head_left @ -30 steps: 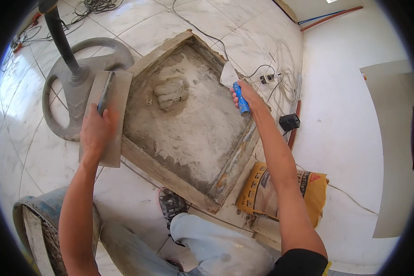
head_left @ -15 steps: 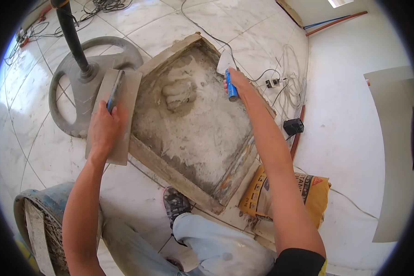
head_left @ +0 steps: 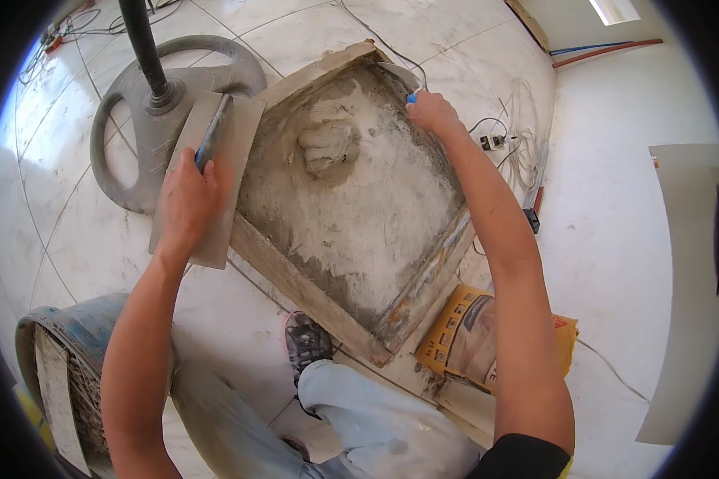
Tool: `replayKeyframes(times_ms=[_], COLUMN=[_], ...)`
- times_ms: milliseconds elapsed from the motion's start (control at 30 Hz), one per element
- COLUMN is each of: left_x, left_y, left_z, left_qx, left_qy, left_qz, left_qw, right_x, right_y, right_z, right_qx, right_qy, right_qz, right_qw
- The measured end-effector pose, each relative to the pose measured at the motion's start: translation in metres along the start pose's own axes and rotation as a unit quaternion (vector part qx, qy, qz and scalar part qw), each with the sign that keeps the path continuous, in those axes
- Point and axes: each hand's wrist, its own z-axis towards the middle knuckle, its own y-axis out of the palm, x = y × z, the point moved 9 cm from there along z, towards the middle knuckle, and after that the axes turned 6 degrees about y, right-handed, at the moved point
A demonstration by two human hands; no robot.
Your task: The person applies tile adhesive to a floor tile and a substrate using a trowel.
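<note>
My left hand [head_left: 190, 201] is wrapped round the bar handle of a flat rectangular plastering trowel [head_left: 233, 172], its plate lying between the grey stand base and the mixing tray. My right hand [head_left: 435, 113] grips the blue handle of a small pointed trowel [head_left: 399, 76], whose blade is at the far right wall of the tray. Most of that handle is hidden by my fingers. The shallow wooden tray [head_left: 284, 271] has a coat of grey mortar over its floor. A lump of wet mortar [head_left: 327, 148] sits toward its far left.
A grey stand base with a pole [head_left: 128, 188] is at the left. A bucket [head_left: 80, 327] stands near my left forearm, and a yellow bag [head_left: 459, 327] lies under my right arm. Cables and a socket [head_left: 491, 142] lie on the tiles beside the white wall [head_left: 607, 263].
My right hand has moved the small trowel from above the tray to its far right wall, turning the handle. The view has shifted slightly; the left hand keeps its trowel.
</note>
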Motion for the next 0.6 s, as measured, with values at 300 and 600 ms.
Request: replayKeyframes(times_ms=[300, 600], left_x=[-0.010, -0.013], left_y=[0.003, 0.006], left_z=[0.000, -0.001], left_qx=[-0.001, -0.012], left_qy=[-0.022, -0.021], left_qz=[0.017, 0.009], left_qw=[1.000, 1.000], right_x=[-0.040, 0.008], right_y=[-0.022, -0.031], right_z=[0.019, -0.010], right_qx=[-0.062, -0.077], right_qy=[-0.017, -0.033], right_qz=[-0.129, -0.207], right_qw=[0.990, 0.975])
